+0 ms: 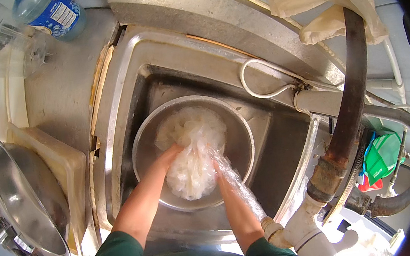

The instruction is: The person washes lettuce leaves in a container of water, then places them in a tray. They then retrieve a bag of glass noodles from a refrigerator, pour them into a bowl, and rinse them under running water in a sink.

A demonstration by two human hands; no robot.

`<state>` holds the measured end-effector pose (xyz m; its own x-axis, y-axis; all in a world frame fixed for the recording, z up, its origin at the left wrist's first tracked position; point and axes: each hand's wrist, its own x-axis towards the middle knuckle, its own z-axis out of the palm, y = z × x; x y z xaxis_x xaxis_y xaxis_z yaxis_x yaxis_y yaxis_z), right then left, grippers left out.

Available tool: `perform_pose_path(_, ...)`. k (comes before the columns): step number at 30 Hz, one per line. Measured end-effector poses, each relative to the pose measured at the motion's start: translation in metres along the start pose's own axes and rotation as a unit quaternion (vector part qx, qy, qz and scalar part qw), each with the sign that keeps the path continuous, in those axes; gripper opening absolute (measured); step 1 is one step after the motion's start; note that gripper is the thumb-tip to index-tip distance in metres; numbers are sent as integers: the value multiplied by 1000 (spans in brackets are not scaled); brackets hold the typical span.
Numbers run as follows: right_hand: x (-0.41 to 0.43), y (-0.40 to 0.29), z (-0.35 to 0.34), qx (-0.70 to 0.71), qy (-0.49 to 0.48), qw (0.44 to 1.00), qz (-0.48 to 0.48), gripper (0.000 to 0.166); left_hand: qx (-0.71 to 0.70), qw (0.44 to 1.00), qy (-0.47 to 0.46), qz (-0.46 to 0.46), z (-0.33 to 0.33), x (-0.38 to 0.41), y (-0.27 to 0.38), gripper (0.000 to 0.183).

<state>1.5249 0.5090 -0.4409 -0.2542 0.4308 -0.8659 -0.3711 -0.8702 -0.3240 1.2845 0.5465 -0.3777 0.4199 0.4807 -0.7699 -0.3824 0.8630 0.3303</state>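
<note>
A large round steel bowl [248,134] stands in the sink basin. Inside it lies a wet heap of pale, translucent strips [191,175], which look like wide noodles. My left hand [173,153] grips the heap from the left, its fingers hidden among the strips. On the opposite side my right hand [215,163] holds the bunch, also partly covered. Between both hands the strips are gathered into a raised clump, with more spread behind it. A stream of water [241,185] runs from a white plastic pipe spout [272,229] past my right forearm into the bowl.
Around the bowl is a metal sink [281,157]. A thick dark hose [349,87] and a white valve [315,247] stand close on the right. At left, an empty steel bowl [25,196] leans in a plastic tray [72,159]. A water jug [55,16] stands far left.
</note>
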Motion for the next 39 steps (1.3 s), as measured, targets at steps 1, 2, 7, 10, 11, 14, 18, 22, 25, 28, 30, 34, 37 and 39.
perform_pose_path(1, -12, -7, 3, -4, -2, 1000, 14, 42, 20, 998, -46, 43, 8, -9, 10, 72)
perform_pose_path(2, -31, -18, 11, -12, 0, 1000, 24, 41, 38, 992, -92, 83, 27, -35, 30, 68)
perform_pose_path(7, -160, -86, 78, -133, 26, 991, -5, 33, 256, 961, -36, 93, 54, -92, 54, 50)
perform_pose_path(10, -207, -103, 116, -236, 46, 969, -62, 28, 474, 846, -20, 242, 67, -119, 69, 33)
perform_pose_path(11, -212, -103, 123, -271, 57, 958, -79, 27, 543, 796, -40, 266, 76, -128, 78, 29)
perform_pose_path(14, -204, -92, 109, -437, 41, 889, -130, 24, 698, 682, -83, 200, 107, -145, 104, 16)
perform_pose_path(18, -183, -140, 154, -734, -7, 648, -205, 27, 738, 669, -13, 85, 111, -129, 104, 13)
perform_pose_path(22, -74, -157, 184, -809, 94, 471, -338, 29, 751, 574, 161, 285, 83, -8, 102, 18)
perform_pose_path(25, 6, -136, 129, -789, 93, 447, -411, 32, 746, 542, 198, 333, 41, 41, 73, 27)
perform_pose_path(28, -21, -110, 101, -745, 189, 570, -290, 38, 696, 636, 273, 192, 28, 7, 61, 40)
perform_pose_path(30, -28, -89, 70, -600, 183, 770, -117, 43, 586, 743, 300, 115, 16, -12, 45, 52)
perform_pose_path(34, -3, 6, -26, -30, -27, 996, -82, 63, 248, 947, 196, -58, 43, -39, 42, 70)
perform_pose_path(37, -13, 10, -10, -35, -13, 999, -1, 61, 96, 990, 74, -78, 47, -37, 31, 71)
perform_pose_path(39, -37, -10, 8, -62, -14, 998, 25, 59, 76, 994, 73, -35, 36, -34, 17, 67)
